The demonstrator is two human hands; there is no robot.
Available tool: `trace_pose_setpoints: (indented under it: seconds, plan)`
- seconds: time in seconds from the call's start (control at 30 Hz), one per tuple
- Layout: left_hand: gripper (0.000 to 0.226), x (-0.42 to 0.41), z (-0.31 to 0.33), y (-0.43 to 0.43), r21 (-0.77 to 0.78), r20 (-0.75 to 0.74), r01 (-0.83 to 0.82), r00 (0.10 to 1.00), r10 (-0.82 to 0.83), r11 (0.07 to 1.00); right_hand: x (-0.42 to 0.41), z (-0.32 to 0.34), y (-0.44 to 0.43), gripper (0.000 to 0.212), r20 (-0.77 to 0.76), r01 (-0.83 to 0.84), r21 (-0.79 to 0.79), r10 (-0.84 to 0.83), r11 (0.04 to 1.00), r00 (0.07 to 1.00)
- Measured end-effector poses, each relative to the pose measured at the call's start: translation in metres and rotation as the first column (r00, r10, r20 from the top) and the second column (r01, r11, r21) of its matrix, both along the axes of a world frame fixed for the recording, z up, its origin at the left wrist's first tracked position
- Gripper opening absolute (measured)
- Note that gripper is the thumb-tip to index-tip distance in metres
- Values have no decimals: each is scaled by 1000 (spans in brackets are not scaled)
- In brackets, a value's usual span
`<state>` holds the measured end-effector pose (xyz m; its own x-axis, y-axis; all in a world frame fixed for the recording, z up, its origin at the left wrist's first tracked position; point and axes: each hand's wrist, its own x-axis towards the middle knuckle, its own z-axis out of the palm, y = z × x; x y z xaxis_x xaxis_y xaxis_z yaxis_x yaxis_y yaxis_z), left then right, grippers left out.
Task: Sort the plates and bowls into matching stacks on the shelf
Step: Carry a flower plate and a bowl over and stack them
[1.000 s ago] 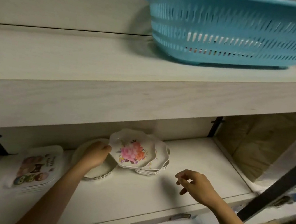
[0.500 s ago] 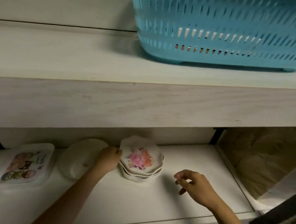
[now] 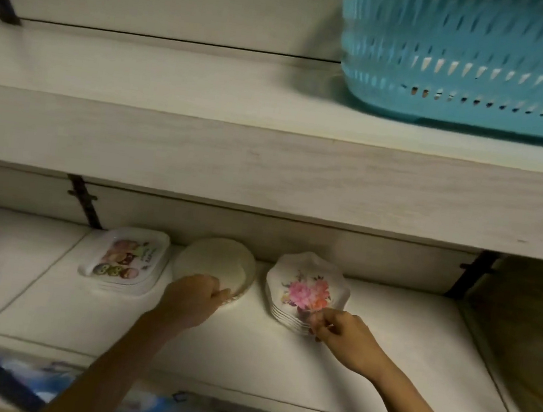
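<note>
Three stacks stand in a row at the back of the lower shelf (image 3: 244, 351). At the left is a stack of square white plates with cartoon prints (image 3: 126, 258). In the middle sits a stack of round cream plates (image 3: 214, 262); my left hand (image 3: 190, 300) grips its near rim. At the right is a stack of scalloped white plates with a pink flower print (image 3: 307, 288). My right hand (image 3: 344, 336) is at that stack's near edge, fingers curled and pinching the rims.
A blue slotted plastic basket (image 3: 472, 59) stands on the upper shelf (image 3: 234, 159) at the right. Black shelf brackets (image 3: 86, 202) run up the back wall. A brown wrapped bundle (image 3: 530, 329) fills the shelf's right end.
My left hand left the flower plates and took the round stack's rim. My right hand moved forward from mid-air to the flower stack. The view swung left.
</note>
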<state>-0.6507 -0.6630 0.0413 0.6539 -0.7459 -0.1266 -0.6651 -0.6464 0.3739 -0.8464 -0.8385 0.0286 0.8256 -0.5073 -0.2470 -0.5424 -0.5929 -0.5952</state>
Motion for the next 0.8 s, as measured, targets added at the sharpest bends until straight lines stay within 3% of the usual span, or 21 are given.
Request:
trace_pose_setpoints:
  seconds: [0.17,0.3,0.37,0.57,0.8]
  plan:
    - [36,13,4,63,10,39,-70,997,69,998,46,4,38,14,45,-172,7,172,985,984]
    - [34,19,9,91,60,103,-120,988,113,991,67,3,61,23,52,-228,-53,230,972,972]
    - [35,32,13,160,25,126,-245,962,240,969,108,9,119,24,9,-356,-94,359,930,933]
    - [39,45,21,229,35,88,-257,963,254,966,141,21,179,21,15,-415,-146,422,898,907]
    - [22,78,27,353,5,96,-274,957,273,962,195,29,288,26,32,-461,-247,482,853,875]
